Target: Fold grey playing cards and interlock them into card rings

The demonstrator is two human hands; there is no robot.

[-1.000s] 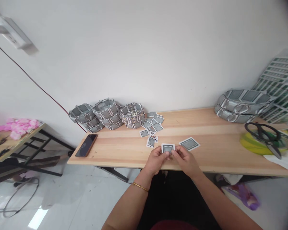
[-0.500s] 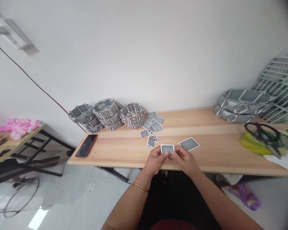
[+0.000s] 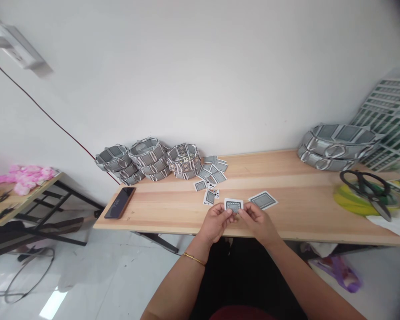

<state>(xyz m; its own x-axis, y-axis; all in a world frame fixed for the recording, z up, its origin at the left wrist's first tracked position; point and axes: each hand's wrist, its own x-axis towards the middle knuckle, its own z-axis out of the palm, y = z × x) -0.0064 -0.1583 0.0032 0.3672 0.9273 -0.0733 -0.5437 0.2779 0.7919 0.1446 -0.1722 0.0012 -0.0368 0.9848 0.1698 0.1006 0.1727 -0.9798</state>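
Note:
Between my two hands, above the table's front edge, is a playing card (image 3: 234, 205) with its patterned grey back facing me. My left hand (image 3: 216, 222) pinches its left side, thumb on the near face. On the other side my right hand (image 3: 258, 221) grips the card's right edge between thumb and fingers. Another playing card (image 3: 263, 200) lies back up on the wood just beyond my right hand. Past my left hand lie a few small folded card pieces (image 3: 210, 196), and behind them a loose pile of cards (image 3: 214, 170).
Containers woven from folded cards (image 3: 150, 159) line the wall at left, with a wider one (image 3: 336, 146) at right. A phone (image 3: 120, 202) lies at the table's left end. Black-handled scissors (image 3: 366, 191) rest on a yellow roll (image 3: 345, 200). A side table (image 3: 20, 200) holds pink material.
The card between my hands has shifted very slightly up and to the right, and more of its upper part shows. Both hands keep their pinch; the things on the table stay put.

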